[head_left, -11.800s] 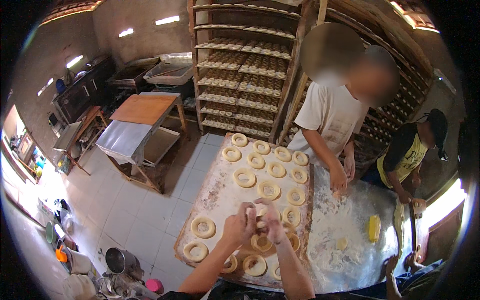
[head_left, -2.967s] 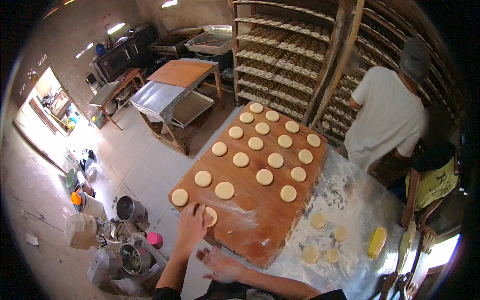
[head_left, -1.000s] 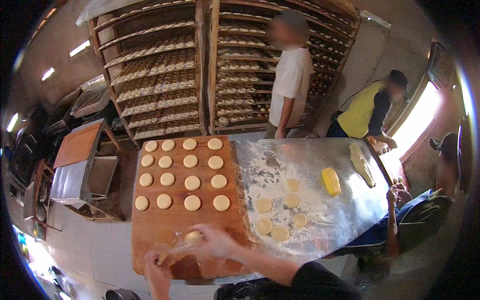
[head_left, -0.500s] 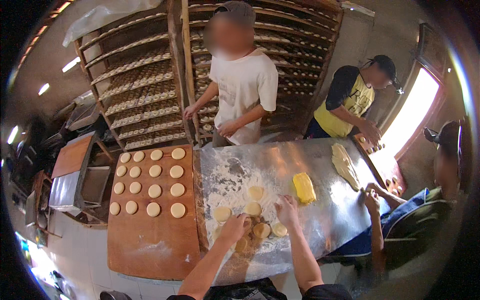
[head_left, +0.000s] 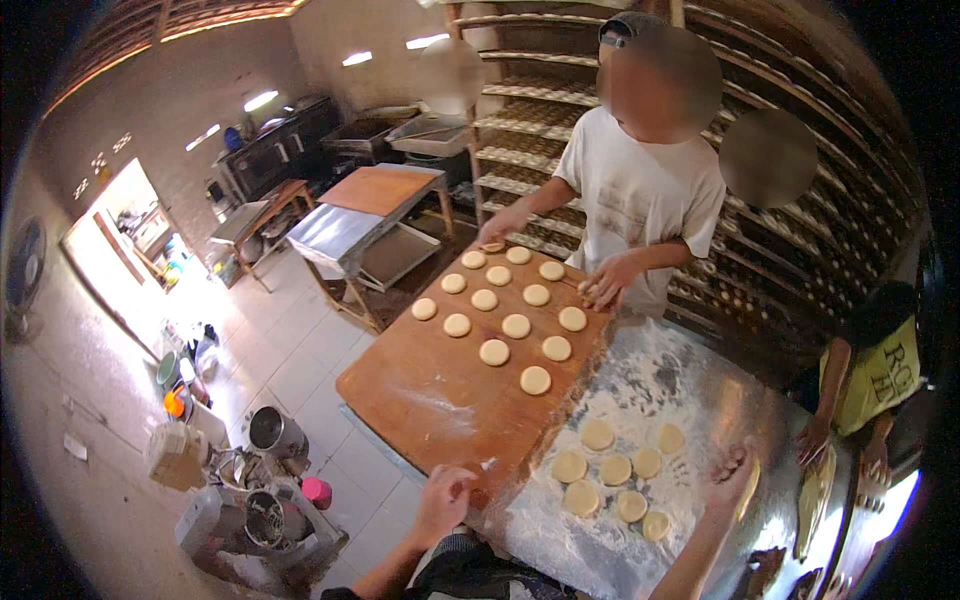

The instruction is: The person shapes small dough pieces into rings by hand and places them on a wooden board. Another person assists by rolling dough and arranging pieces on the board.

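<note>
My left hand [head_left: 443,507] is beside the near corner of a wooden board [head_left: 400,390], its fingers loosely bent with nothing visible in them. The board carries several thick pale dough rounds [head_left: 494,352]. My right hand [head_left: 727,482] hovers over the right side of the floured metal table [head_left: 545,540], fingers apart and holding nothing I can see. It partly covers a yellow slab [head_left: 750,492]. Between my hands, several flatter dough discs [head_left: 615,469] lie in the flour, touched by neither hand.
A person in a white shirt [head_left: 640,190] stands across, both hands at the board's far edge. Behind are racks [head_left: 530,155] of dough rounds. At right, another person's hand [head_left: 812,440] is near a long dough strip [head_left: 815,500]. Pots [head_left: 278,432] stand on the floor left.
The view has swung left. My hands have left the dough discs and moved apart, the left toward the board's near corner. The person across has brought both hands to the board.
</note>
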Motion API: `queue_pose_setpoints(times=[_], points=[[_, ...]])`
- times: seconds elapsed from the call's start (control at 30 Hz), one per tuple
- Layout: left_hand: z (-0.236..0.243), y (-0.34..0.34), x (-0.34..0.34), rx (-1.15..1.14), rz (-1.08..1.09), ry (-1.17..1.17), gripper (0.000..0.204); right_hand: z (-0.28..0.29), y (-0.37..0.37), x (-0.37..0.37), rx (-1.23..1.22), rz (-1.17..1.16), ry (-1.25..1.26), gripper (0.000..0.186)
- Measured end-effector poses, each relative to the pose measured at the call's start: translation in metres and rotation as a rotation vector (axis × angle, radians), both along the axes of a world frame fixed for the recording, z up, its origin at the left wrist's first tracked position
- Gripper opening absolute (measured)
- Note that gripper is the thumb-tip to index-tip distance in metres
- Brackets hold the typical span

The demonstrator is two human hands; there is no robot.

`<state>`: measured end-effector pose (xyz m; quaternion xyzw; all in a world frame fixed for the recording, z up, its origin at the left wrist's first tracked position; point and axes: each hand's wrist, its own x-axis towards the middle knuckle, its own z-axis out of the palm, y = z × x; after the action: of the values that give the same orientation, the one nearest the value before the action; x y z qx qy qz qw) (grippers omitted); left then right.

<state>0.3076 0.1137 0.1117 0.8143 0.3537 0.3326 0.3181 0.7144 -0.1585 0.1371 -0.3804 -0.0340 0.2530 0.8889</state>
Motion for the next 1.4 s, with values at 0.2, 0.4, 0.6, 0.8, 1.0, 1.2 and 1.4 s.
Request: queue_pose_setpoints(times=[0.2, 0.4, 0.6, 0.8, 1.0, 1.2, 1.4], points=[[0.047, 0.03, -0.062, 0.019, 0.269, -0.172, 0.02, 0.053, 0.204, -0.206, -0.566, 0.534, -1.029, 0.012], [0.108, 0.068, -0.101, 0.397, 0.005, -0.115, 0.018, -0.045, 0.357, -0.454, -0.613, 0.826, -1.832, 0.008], [0.049, 0.146, -0.103, 0.071, -0.001, 0.016, 0.021, -0.034, 0.303, -0.374, -0.579, 0.677, -1.473, 0.017], [-0.024, 0.161, -0.07, 0.346, -0.42, 0.409, 0.052, -0.018, 0.228, -0.314, -1.137, 0.186, -1.095, 0.016], [-0.04, 0.159, -0.095, 0.501, -0.726, 0.351, 0.048, -0.031, 0.234, -0.323, -1.187, 0.067, -1.079, 0.019], [-0.016, 0.195, -0.134, 0.267, -0.579, 0.022, 0.038, -0.047, 0.331, -0.394, -1.153, 0.906, -1.611, 0.047], [0.001, 0.235, -0.075, 0.519, -0.304, 0.139, 0.026, -0.047, 0.333, -0.428, -0.236, 0.839, -1.368, 0.047]])
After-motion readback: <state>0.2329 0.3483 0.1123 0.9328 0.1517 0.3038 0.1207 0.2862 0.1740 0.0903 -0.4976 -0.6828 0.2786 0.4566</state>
